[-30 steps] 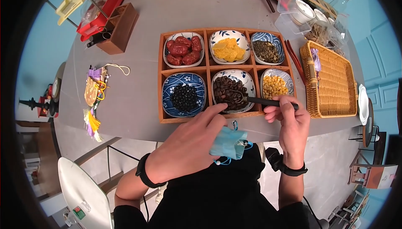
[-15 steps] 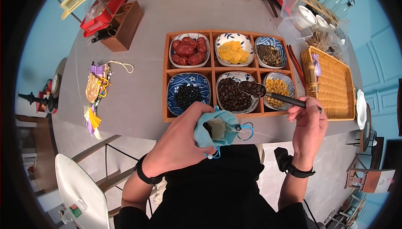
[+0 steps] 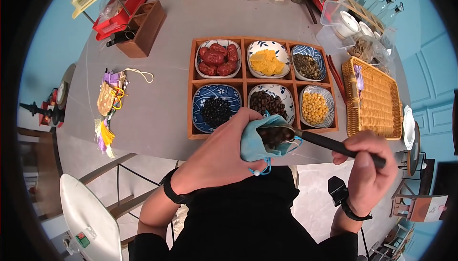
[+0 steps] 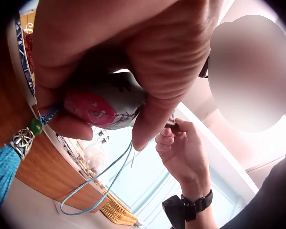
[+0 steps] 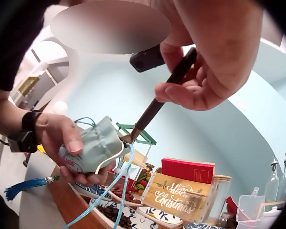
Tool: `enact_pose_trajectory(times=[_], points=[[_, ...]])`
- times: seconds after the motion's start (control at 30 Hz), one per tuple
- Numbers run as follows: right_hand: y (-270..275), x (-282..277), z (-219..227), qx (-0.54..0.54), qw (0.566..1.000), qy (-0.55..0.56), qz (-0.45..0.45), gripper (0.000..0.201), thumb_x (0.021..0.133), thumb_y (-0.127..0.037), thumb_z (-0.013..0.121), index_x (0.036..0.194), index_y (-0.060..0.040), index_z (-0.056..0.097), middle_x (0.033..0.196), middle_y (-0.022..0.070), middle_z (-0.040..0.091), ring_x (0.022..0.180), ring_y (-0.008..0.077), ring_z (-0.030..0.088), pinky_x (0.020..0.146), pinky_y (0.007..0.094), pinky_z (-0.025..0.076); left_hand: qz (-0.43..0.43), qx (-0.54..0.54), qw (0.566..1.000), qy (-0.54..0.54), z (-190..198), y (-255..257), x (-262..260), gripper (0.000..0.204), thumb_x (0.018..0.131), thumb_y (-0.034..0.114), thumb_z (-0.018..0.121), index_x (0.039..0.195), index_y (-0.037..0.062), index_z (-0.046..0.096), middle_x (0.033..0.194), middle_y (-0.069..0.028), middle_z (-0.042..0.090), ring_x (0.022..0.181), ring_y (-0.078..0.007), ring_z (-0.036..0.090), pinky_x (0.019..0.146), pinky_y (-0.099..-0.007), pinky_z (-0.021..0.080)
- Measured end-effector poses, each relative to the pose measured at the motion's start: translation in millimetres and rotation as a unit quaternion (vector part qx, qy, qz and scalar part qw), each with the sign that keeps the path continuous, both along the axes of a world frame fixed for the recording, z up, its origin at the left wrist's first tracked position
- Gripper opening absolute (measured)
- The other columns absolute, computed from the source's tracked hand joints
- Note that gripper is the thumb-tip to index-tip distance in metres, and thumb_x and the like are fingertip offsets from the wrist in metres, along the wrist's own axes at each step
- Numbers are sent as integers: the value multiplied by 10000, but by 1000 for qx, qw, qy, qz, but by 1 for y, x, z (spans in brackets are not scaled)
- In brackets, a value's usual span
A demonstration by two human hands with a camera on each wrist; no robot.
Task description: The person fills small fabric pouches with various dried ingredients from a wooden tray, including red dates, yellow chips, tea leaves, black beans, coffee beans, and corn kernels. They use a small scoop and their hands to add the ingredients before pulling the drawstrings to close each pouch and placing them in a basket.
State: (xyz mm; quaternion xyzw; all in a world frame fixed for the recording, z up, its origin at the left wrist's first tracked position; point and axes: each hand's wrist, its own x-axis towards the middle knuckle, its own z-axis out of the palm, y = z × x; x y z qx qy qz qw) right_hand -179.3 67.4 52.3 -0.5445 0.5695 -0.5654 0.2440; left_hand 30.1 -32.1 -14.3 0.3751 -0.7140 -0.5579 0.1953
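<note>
My left hand (image 3: 214, 158) grips a light blue drawstring pouch (image 3: 251, 146), its mouth spread and tilted toward the right. Dark brown beans (image 3: 273, 138) show at the opening. With my right hand (image 3: 371, 177) I hold the black handle of a spoon (image 3: 329, 144), whose bowl end sits at the pouch's mouth. In the left wrist view, pink embroidery (image 4: 93, 106) shows on the pouch, and a blue tassel (image 4: 4, 167) hangs from it. Just behind the pouch, a patterned bowl (image 3: 285, 94) holds more of the dark beans, partly hidden by my left hand and the pouch.
A divided wooden tray (image 3: 244, 87) carries bowls of red dates (image 3: 217, 59), yellow pieces (image 3: 267, 62), dried leaves (image 3: 306, 66), black beans (image 3: 216, 112) and yellow kernels (image 3: 315, 107). A wicker basket (image 3: 374, 101) stands to the right, a tasselled ornament (image 3: 109, 101) lies left.
The spoon went from the dark-bean bowl, rose loaded with beans, and is now tipped into the pouch. My left hand turned the pouch mouth upward and rightward; my right hand moved right and down.
</note>
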Motion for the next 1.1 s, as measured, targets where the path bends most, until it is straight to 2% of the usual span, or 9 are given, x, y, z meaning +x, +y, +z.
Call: enact_pose_trajectory(times=[0.07,0.2,0.27,0.3,0.37,0.43,0.57,0.7,1.1], points=[[1,-7,-2,-47,994,80,64,195,883,-135,587,915,56,614,782,171,632,689,192,612,645,285,486,-2,17,1000,8,0,0,1,637,684,128,839,1185,41,456,1049,-82,613,972,-156,588,891,-300,454],[6,-29,-11,-104,994,8,26,309,916,-279,586,933,29,586,728,160,593,652,210,576,597,313,470,-3,65,998,-13,5,3,13,632,670,81,810,1190,42,452,1117,-94,581,1034,-168,567,925,-308,434],[-3,-41,-22,-124,991,-49,19,247,945,-199,527,975,42,578,789,173,617,688,221,589,641,326,489,-53,31,998,31,4,7,24,646,633,26,782,1186,45,449,1195,-106,540,1100,-199,544,960,-327,414],[-8,-42,-28,-85,995,-42,2,212,950,-146,507,992,49,578,834,171,629,714,219,599,674,325,495,-85,25,995,45,0,8,26,650,597,6,776,1156,50,447,1282,-126,504,1146,-267,536,984,-355,406],[-15,-47,-42,5,1000,-22,1,172,949,-13,472,1059,59,583,949,149,653,789,189,627,773,297,496,-107,-14,994,35,1,9,24,632,600,9,778,1136,53,447,1319,-132,491,1154,-296,539,983,-370,414],[-28,-41,-48,64,998,-16,22,180,949,-15,504,1095,42,592,979,111,647,853,158,630,811,277,491,-134,-68,989,11,2,7,21,597,610,16,785,1100,54,447,1418,-150,435,1178,-378,523,958,-403,442],[-46,-32,-59,102,989,-21,105,176,958,-17,511,1098,41,600,1011,96,624,916,142,617,845,275,487,-148,-100,981,-82,8,7,11,604,621,27,790,1116,55,445,1459,-152,389,1173,-405,520,926,-416,455],[-37,-48,-61,112,987,-46,102,180,962,-18,509,1111,41,590,1009,94,625,929,136,605,870,258,474,-150,-109,974,-130,8,6,6,595,646,66,791,1126,52,441,1488,-175,332,1134,-432,536,903,-439,459],[-28,-22,-81,173,973,-153,-26,239,995,-139,514,1027,79,607,828,126,684,714,134,644,696,250,521,-160,-113,967,-165,13,4,-1,583,660,84,795,1121,44,443,1485,-198,319,1142,-440,530,913,-449,455]])
